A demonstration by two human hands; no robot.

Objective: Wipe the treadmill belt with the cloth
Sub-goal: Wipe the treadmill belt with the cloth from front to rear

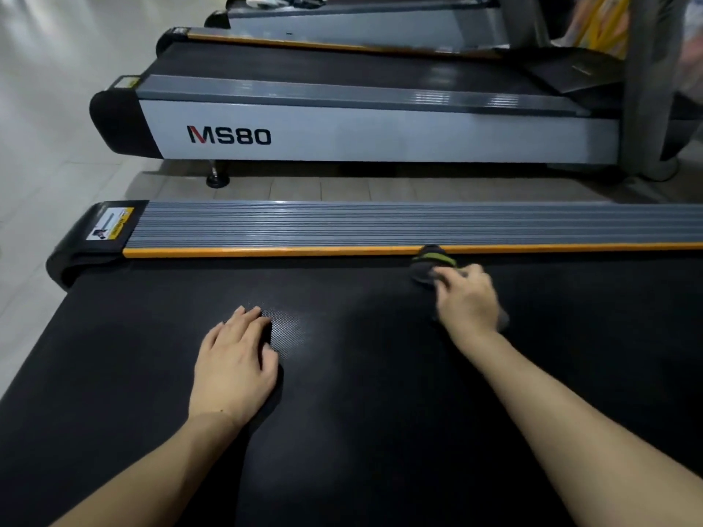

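The black treadmill belt [361, 374] fills the lower half of the head view. My right hand [466, 302] presses a dark grey cloth with a green stripe [431, 262] onto the belt at its far edge, right against the orange trim. Part of the cloth shows behind my wrist too. My left hand [234, 359] lies flat on the belt, palm down, fingers together, holding nothing.
A ribbed grey side rail with orange trim [380, 230] runs along the belt's far side. Beyond a strip of tiled floor [342, 188] stands a second treadmill marked MS80 [342, 135], with more treadmills behind it. A grey upright post [654, 89] rises at the right.
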